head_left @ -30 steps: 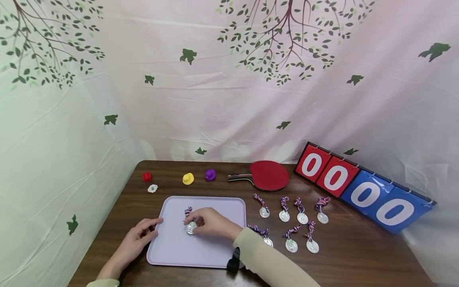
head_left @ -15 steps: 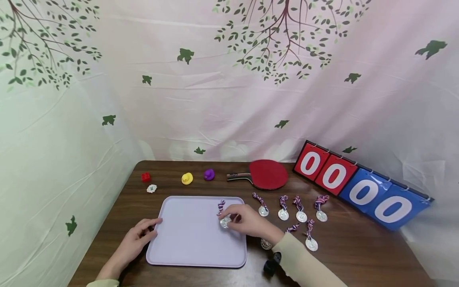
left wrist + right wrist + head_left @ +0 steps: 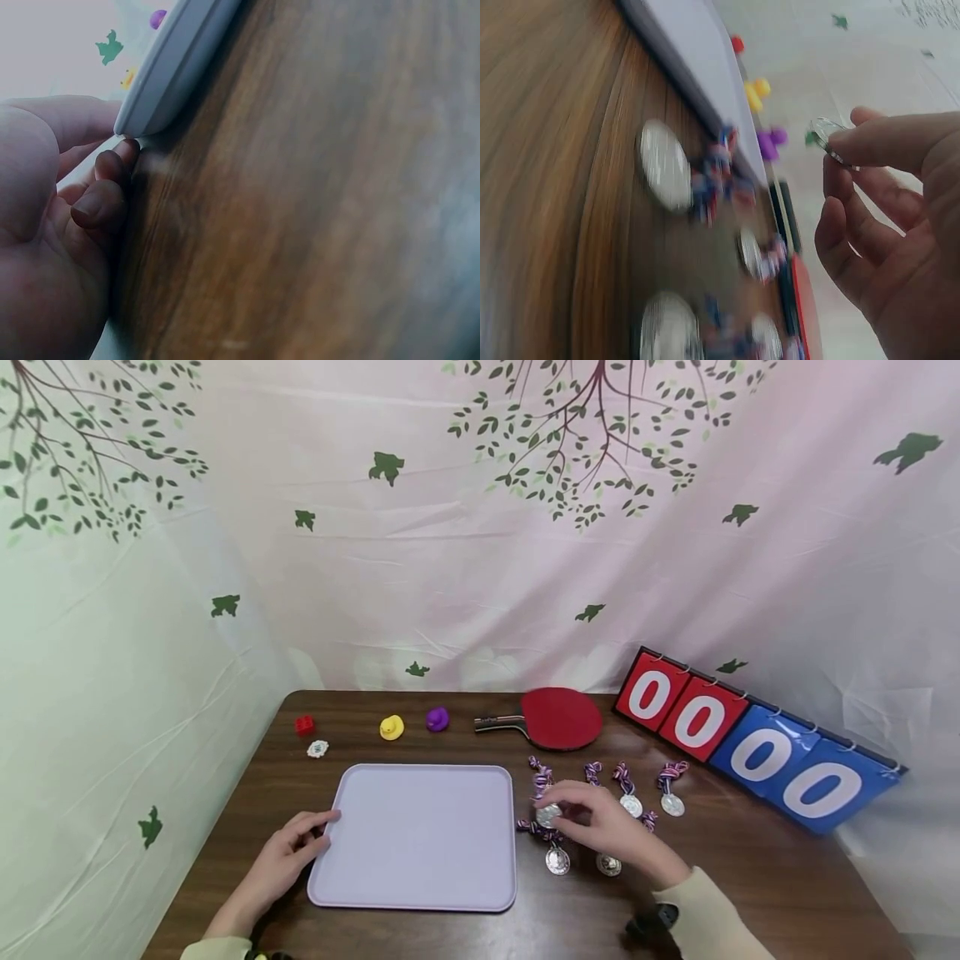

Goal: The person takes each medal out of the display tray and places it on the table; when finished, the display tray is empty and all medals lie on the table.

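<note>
My right hand (image 3: 603, 822) pinches a silver medal (image 3: 548, 815) between thumb and fingertips, over the table just right of the tray. Its striped ribbon shows above the fingers in the head view. In the right wrist view the held medal (image 3: 829, 139) appears edge-on, clear of the wood. My left hand (image 3: 288, 852) grips the left rim of the lilac tray (image 3: 420, 903); in the left wrist view the tray rim (image 3: 161, 82) sits between its fingers. Several silver medals with knotted ribbons, such as a near medal (image 3: 557, 860), lie around the right hand, some partly hidden by it.
Along the back of the brown table (image 3: 420, 935) lie a red brick (image 3: 304, 725), white token (image 3: 317, 749), yellow duck (image 3: 391, 727), purple duck (image 3: 437, 719) and red table tennis bat (image 3: 562, 718). A red and blue scoreboard (image 3: 757, 747) stands at back right, before a curtain.
My right hand has carried the medal rightward, from above the middle of the tray to over the table among the other medals. The left hand stays at the tray's left rim.
</note>
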The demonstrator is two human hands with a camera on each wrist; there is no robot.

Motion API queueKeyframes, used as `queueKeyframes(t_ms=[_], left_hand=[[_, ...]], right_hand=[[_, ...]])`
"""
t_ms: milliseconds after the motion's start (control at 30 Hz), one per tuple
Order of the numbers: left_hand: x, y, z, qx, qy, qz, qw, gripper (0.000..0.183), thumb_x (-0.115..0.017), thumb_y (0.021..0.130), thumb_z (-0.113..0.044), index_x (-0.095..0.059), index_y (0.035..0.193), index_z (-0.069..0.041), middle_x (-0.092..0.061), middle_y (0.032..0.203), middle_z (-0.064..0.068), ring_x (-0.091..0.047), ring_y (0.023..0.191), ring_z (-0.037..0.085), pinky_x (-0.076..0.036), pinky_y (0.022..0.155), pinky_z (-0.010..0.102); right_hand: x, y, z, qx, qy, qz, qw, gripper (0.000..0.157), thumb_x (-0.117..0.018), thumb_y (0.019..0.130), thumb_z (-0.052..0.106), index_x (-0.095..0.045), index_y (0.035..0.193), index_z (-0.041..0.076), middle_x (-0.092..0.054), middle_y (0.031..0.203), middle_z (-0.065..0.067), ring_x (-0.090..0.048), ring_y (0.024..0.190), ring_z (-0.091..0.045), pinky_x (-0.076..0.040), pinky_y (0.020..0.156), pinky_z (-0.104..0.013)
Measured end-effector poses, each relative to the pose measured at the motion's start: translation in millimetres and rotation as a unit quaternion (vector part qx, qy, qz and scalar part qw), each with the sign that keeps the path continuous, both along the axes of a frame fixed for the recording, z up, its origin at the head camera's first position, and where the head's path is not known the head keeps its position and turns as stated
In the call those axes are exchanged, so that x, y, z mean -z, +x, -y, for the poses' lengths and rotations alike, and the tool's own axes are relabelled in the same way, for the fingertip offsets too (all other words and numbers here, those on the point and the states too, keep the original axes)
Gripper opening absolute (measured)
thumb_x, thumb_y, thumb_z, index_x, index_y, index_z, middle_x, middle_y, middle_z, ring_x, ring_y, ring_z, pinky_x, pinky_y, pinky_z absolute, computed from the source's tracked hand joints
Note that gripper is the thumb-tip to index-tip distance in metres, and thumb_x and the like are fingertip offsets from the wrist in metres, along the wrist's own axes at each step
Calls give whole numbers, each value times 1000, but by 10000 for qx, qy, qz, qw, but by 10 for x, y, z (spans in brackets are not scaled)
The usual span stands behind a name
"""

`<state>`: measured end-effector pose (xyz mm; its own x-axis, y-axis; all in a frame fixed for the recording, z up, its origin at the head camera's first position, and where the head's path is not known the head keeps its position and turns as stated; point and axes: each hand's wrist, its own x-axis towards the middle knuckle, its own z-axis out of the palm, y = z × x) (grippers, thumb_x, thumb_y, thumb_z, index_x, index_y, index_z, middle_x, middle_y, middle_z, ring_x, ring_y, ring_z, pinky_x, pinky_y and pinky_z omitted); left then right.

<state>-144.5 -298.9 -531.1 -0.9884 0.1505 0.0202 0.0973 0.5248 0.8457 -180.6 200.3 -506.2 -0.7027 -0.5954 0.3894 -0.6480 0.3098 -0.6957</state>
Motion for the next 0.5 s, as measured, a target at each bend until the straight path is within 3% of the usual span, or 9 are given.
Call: queueKeyframes(t_ms=[267,500], left_hand=[[-21,-22,-4,-18,-55,30,10000,33,-62,91,-6,-62,124,-10,-56,106,12,-49,84,16,-41,69,25],[2,-2,2,-26,-15,113,9999,33,-62,91,-7,-62,124,-11,-56,105,11,-49,84,18,-41,69,26]], right_hand=[[25,242,-777,825,505,427,9944,35,-73,84,13,-65,118,19,-63,114,5,-58,96,-10,-52,72,-30],[159,486,-1368,1340,1067,452,9842,38,-75,83,16,-63,119,20,-62,112,7,-56,97,-5,-51,78,-26]])
